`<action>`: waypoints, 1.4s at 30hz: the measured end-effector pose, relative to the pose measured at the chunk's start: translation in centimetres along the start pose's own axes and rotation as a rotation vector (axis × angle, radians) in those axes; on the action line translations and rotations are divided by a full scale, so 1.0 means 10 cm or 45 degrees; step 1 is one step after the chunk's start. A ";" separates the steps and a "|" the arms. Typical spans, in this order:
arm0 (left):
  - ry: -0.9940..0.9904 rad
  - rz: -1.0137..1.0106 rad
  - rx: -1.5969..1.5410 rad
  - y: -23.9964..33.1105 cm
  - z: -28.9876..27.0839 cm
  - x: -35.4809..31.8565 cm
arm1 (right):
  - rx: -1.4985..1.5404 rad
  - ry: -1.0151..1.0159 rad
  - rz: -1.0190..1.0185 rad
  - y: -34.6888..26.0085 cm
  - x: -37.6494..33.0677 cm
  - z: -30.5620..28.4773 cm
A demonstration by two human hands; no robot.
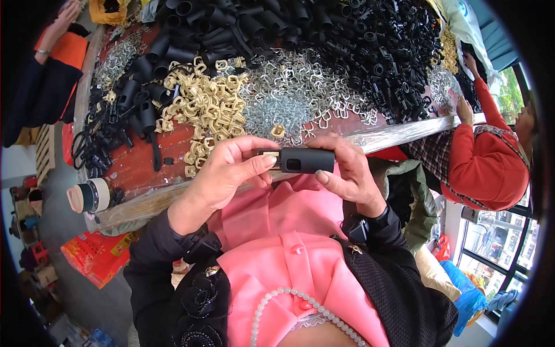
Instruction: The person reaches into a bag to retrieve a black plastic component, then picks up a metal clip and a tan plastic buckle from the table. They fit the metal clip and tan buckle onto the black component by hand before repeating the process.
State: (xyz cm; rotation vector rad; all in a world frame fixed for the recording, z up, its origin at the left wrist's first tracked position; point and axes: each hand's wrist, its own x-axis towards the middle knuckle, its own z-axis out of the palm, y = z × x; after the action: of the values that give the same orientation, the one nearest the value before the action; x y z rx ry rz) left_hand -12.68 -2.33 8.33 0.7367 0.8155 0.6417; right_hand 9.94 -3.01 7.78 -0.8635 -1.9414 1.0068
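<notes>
My right hand [351, 174] grips the right end of a short black plastic tube [315, 161] with an oblong slot in its side. My left hand [226, 172] pinches a small part at the tube's left end, black with a cream-coloured bit showing; the fingers hide most of it. Both hands are in front of me, above the table's near edge. Just beyond them lie a heap of cream plastic buckles [217, 101], a pile of tiny silvery pieces [277, 115] and many bent wire clips [300, 78].
Black tubes [260, 23] and small black parts [376, 63] cover the far side of the red table [144, 185]. A tape roll [92, 195] sits at its left corner. A person in red [485, 162] works at the right; another person's hand [55, 29] shows at upper left.
</notes>
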 end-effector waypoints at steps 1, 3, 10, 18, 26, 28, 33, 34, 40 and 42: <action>0.003 -0.001 -0.004 -0.01 -0.01 0.00 | -0.056 -0.024 -0.020 -0.01 0.01 0.01; 0.009 0.023 0.099 -0.01 -0.01 0.01 | -0.053 -0.025 0.016 -0.02 0.01 0.02; 0.010 0.155 0.307 -0.04 0.06 -0.01 | -0.059 0.008 0.074 0.03 -0.11 0.16; 0.021 0.035 0.233 -0.02 0.10 0.02 | 0.075 0.053 0.229 0.05 -0.22 0.28; -0.056 -0.012 0.159 -0.12 0.18 0.08 | -0.237 -0.509 0.054 -0.08 -0.09 -0.04; -0.140 -0.049 -0.018 -0.13 0.23 0.10 | -0.021 -0.456 0.003 -0.09 -0.09 -0.01; -0.194 0.027 -0.031 -0.16 0.37 0.14 | 0.240 -0.490 0.012 -0.19 -0.02 -0.05; -0.189 0.015 -0.063 -0.18 0.38 0.15 | 0.249 -0.498 0.000 -0.18 -0.03 -0.04; -0.205 -0.059 0.086 -0.19 0.19 0.11 | 0.045 -0.067 0.068 -0.11 -0.21 -0.14; -0.107 0.009 0.071 -0.19 -0.03 0.01 | 0.029 0.306 0.378 -0.16 -0.41 -0.26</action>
State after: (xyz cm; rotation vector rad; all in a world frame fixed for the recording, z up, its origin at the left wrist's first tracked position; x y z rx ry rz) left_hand -12.51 -3.26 6.68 0.8123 0.7567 0.5922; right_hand 13.80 -6.23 8.93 -1.2261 -1.6277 1.0381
